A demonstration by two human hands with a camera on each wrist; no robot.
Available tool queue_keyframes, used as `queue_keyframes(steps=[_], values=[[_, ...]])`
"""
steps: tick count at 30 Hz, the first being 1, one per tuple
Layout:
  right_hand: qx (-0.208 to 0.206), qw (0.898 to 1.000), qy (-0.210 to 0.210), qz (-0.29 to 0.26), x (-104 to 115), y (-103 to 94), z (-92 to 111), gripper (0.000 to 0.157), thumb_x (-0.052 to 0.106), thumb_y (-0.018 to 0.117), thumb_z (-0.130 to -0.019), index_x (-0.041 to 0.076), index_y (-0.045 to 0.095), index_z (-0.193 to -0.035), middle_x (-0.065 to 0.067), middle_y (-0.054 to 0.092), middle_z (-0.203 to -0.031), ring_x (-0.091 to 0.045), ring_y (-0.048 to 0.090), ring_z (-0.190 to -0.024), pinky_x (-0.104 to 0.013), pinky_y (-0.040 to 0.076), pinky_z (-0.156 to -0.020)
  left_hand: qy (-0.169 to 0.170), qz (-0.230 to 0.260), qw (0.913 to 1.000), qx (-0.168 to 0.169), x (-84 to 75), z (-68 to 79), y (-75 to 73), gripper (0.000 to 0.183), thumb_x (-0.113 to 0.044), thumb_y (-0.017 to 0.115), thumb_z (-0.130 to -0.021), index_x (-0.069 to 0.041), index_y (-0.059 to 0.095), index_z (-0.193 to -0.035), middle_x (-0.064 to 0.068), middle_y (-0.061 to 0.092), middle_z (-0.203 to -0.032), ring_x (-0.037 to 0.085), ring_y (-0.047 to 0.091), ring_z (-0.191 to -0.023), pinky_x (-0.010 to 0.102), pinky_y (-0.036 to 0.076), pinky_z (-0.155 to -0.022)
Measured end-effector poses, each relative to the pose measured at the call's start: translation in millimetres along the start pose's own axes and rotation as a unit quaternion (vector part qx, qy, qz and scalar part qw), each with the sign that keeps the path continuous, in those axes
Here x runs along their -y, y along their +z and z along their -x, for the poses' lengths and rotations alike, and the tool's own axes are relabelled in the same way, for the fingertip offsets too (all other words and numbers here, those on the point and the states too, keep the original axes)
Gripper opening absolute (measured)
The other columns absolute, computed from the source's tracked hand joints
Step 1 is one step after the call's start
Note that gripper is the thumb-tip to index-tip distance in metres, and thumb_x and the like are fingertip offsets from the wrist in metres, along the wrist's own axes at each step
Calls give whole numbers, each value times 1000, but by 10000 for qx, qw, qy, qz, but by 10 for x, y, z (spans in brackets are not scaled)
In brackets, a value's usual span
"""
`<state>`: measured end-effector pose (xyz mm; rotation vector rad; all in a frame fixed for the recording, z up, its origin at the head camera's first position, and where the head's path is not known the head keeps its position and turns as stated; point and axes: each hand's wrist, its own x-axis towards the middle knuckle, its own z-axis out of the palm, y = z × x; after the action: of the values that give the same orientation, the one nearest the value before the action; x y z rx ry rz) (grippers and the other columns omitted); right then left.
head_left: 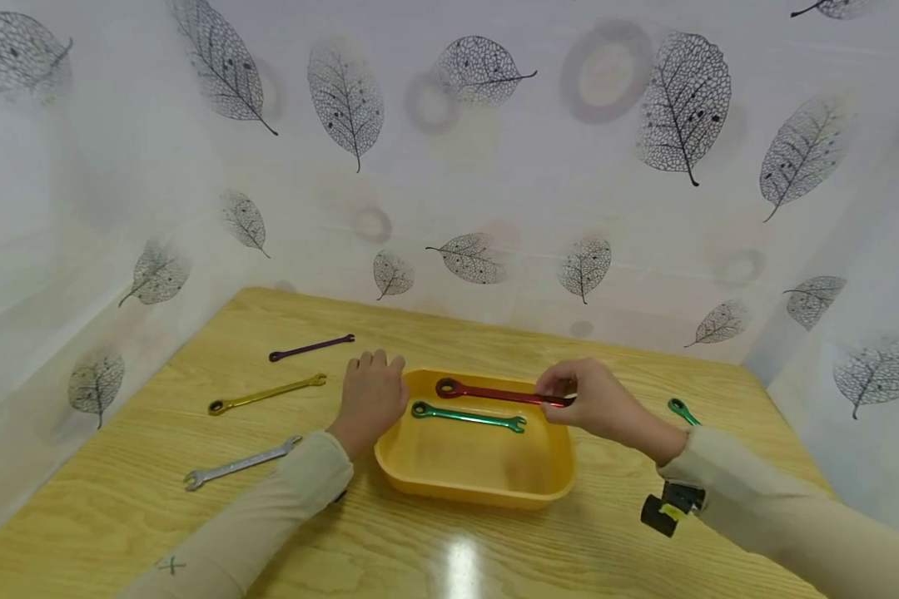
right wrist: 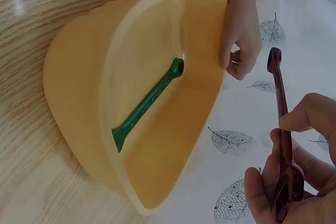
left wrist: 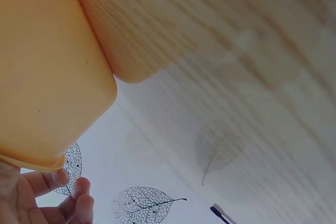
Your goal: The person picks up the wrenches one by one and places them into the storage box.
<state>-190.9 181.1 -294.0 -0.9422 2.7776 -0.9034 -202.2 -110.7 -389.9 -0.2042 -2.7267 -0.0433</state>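
Note:
The right hand (head_left: 603,408) pinches a red combination wrench (head_left: 494,393) near its open end, with the ring end pointing left over the yellow bin (head_left: 474,491). The right wrist view shows the thumb (right wrist: 310,113) on the shaft and the fingers behind it, with the wrench raised beyond the bin's rim. At the bin's left side, the left hand (head_left: 372,398) grips the rim, its fingers curled in the left wrist view. Inside the bin lies a green combination wrench (head_left: 468,418).
Left of the bin lie a purple wrench (head_left: 310,348), a gold wrench (head_left: 267,394) and a silver wrench (head_left: 241,463) on the wooden table (head_left: 457,566). Another green wrench (head_left: 682,410) lies on the right, partly behind the right sleeve. A leaf-printed curtain (head_left: 449,191) surrounds the table's back and sides.

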Motion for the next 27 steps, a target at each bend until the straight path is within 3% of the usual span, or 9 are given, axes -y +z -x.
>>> queue_keyframes(steps=[15, 27], values=[[163, 9995, -269, 22, -32, 164, -149, 7, 3, 67, -79, 5, 69, -85, -2, 66, -77, -4, 54, -65, -22, 49, -62, 13, -91, 9999, -42, 9, -9, 21, 12, -22, 61, -85, -9, 60, -87, 11, 60, -83, 26, 54, -77, 40, 46, -72], [447, 9988, -196, -30, -6, 245, -255, 6, 4, 67, -79, 2, 69, -85, -5, 67, -74, -4, 55, -61, -21, 49, -60, -44, -10, 9999, 96, 8, -11, 36, 13, -22, 60, -86, -10, 61, -91, 10, 60, -84, 25, 54, -78, 40, 46, -74]])
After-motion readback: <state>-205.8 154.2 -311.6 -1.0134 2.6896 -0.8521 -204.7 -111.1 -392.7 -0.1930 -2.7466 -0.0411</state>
